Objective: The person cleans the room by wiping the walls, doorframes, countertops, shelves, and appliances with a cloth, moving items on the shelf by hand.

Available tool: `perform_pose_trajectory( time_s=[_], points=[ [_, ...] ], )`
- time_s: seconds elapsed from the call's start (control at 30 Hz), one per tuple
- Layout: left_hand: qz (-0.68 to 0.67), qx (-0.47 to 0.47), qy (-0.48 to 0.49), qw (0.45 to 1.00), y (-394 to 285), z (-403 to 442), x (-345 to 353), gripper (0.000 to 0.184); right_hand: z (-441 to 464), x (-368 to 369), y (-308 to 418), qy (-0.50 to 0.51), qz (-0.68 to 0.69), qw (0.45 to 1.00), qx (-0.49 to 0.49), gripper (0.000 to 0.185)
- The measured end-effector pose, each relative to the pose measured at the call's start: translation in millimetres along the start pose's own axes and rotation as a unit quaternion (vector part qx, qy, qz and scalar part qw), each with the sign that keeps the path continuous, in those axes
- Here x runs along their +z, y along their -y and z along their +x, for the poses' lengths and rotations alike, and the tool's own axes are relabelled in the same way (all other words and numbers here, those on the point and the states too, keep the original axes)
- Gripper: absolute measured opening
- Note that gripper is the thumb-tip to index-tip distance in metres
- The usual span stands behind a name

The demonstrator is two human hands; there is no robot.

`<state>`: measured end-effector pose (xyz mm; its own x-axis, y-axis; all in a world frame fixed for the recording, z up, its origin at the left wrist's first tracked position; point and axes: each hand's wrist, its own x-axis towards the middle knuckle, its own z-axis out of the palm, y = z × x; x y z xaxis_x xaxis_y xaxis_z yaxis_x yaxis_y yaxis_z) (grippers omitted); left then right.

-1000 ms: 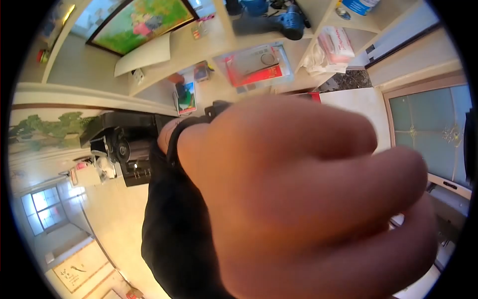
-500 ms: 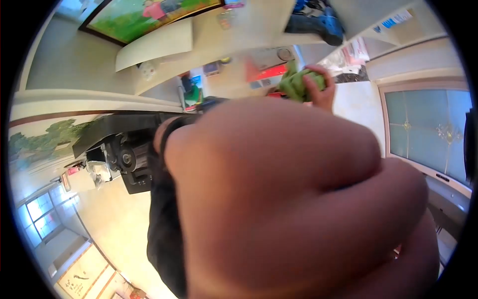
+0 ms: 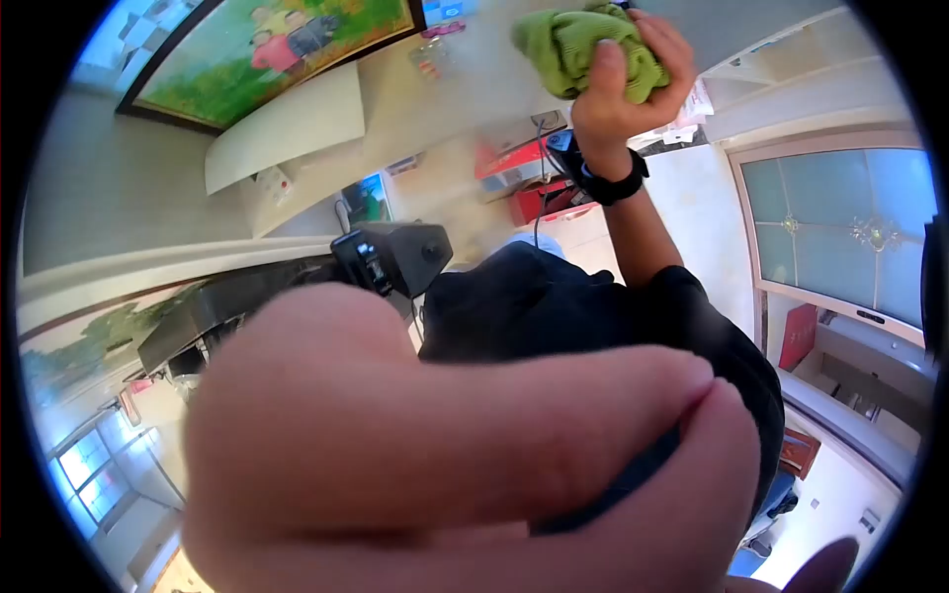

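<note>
My right hand (image 3: 633, 94), with a dark watch (image 3: 608, 183) on its wrist, is wrapped around a bunched green cloth (image 3: 559, 49) at the upper right. Its thumb presses over the folds, and the cloth is raised in the air. Very close to the lens, my left hand (image 3: 465, 445) fills the lower middle, blurred. Its fingers are bent, and two tips meet in a pinch; whatever they hold, if anything, is hidden. Behind it shows the black clothing (image 3: 534, 306) on my body.
A framed picture (image 3: 287, 59) stands at the upper left above a white curved panel (image 3: 297, 128). A black device (image 3: 405, 257) sits left of centre. Red boxes (image 3: 534, 203) lie beyond the watch. At the right is a frosted glass door (image 3: 850, 227).
My right hand has moved up with the green cloth, baring its wrist and forearm. My left hand has shifted down and left before the lens. The view has turned slightly.
</note>
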<state>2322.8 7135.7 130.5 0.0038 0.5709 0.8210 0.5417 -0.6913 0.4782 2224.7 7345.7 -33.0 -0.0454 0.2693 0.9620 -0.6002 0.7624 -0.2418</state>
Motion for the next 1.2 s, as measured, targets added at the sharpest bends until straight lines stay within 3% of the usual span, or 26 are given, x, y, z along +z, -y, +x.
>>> perform_pose_trajectory(
  time_s=[0.13,0.27,0.37,0.47,0.57,0.6,0.73,0.8,0.9,1.03,1.2],
  points=[
    [0.023,-0.002,-0.005,1.0,8.0,11.8,0.1,0.004,5.9,6.5,-9.1,-0.009,0.012,0.999,-0.036,0.042],
    [0.07,-0.016,-0.025,0.997,14.3,24.9,0.9,0.005,5.7,9.2,-15.1,-0.038,0.108,0.993,0.014,0.038],
    [0.106,-0.034,-0.054,0.992,13.8,33.6,-0.7,0.006,12.4,0.9,-24.4,0.012,0.076,0.997,-0.002,0.039],
    [0.155,-0.074,-0.132,0.976,14.0,35.4,-8.3,0.008,17.0,-2.3,-31.3,0.023,0.074,0.997,-0.006,0.04],
    [0.241,-0.147,-0.287,0.915,41.7,15.7,-5.7,0.009,24.4,-6.3,-28.8,0.04,0.091,0.995,-0.019,0.042],
    [0.265,-0.038,-0.309,0.913,74.4,-3.1,-6.9,0.003,24.0,-8.7,-22.0,0.046,0.103,0.994,0.001,0.043],
    [0.469,-0.177,-0.238,0.832,153.3,-72.4,2.3,0.049,21.9,-5.3,-28.1,0.044,0.156,0.987,0.017,0.047],
    [0.537,-0.197,-0.211,0.792,188.3,-93.3,14.6,0.062,17.9,-8.6,-26.5,0.049,0.167,0.984,0.031,0.048],
    [0.52,-0.307,-0.224,0.765,206.9,-99.5,36.5,0.069,3.3,-17.0,-27.6,0.095,0.158,0.982,0.044,0.043],
    [0.505,-0.293,-0.294,0.757,232.6,-113.4,50.7,0.069,-19.7,-21.9,-26.1,0.093,0.172,0.973,0.124,0.049],
    [0.563,-0.251,-0.289,0.733,226.6,-100.3,41.7,0.063,13.9,-19.2,-22.9,0.115,0.204,0.962,0.14,0.05]
  ],
)
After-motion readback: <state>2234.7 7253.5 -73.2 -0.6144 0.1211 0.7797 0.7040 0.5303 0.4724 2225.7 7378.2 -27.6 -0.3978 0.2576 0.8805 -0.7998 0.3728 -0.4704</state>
